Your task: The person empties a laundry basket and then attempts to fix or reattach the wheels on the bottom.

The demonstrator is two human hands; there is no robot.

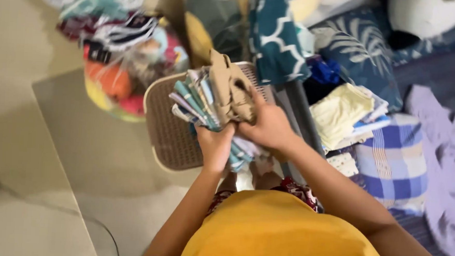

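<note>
My left hand (214,145) and my right hand (269,126) together grip a stack of folded clothes (208,98). The stack has striped blue, white and pink pieces, with a tan garment (232,86) on top. I hold the stack above a beige perforated laundry basket (168,125) on the floor. My right hand's fingers press on the tan garment; my left hand supports the stack from below.
A clear bag stuffed with colourful clothes (120,55) lies beyond the basket. To the right is a bed with a folded yellow cloth (340,113), a blue checked cloth (394,160), a lilac garment (444,155) and a leaf-patterned pillow (364,47). A teal patterned cloth (274,34) hangs ahead.
</note>
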